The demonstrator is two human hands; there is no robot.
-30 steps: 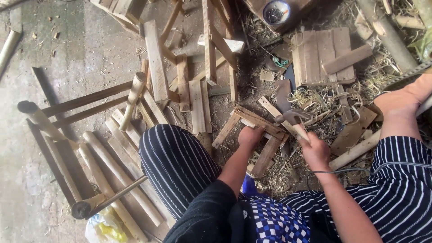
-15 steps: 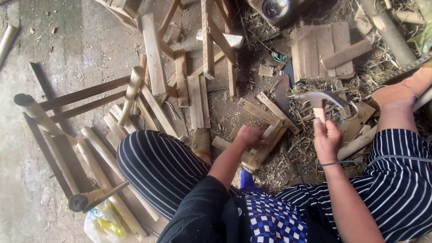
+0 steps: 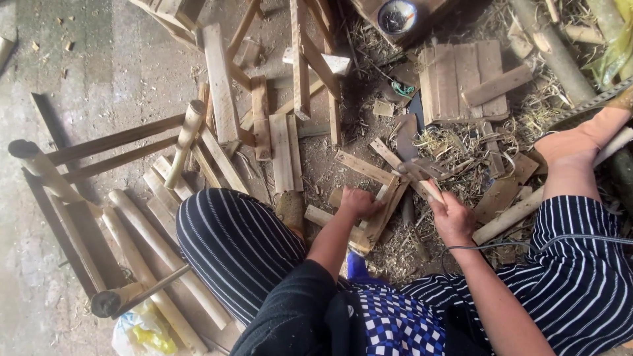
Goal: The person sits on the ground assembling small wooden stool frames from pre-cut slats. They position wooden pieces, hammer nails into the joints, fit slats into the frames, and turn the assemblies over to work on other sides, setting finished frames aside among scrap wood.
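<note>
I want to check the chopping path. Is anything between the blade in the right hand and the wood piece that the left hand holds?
Nothing visible. The right hand holds the blade just beside the wood piece under the left hand.

Soft, even daylight fills the scene, bright enough that wood grain and straw read clearly. No hard sun patches fall anywhere; the shadows are short and diffuse, pooling darkest just under the wooden chair frame [image 3: 79,198] and in the gaps of the plank pile beside it. The concrete floor [image 3: 92,66] left of that frame looks pale and slightly washed out. The blade of the chopping knife [image 3: 422,173] is smeared by motion blur, and the right hand [image 3: 453,219] gripping it is a little soft, while the left hand [image 3: 358,201] stays sharp. Wide-angle distortion bends straight poles near the picture's edges. No glare shows.
</note>
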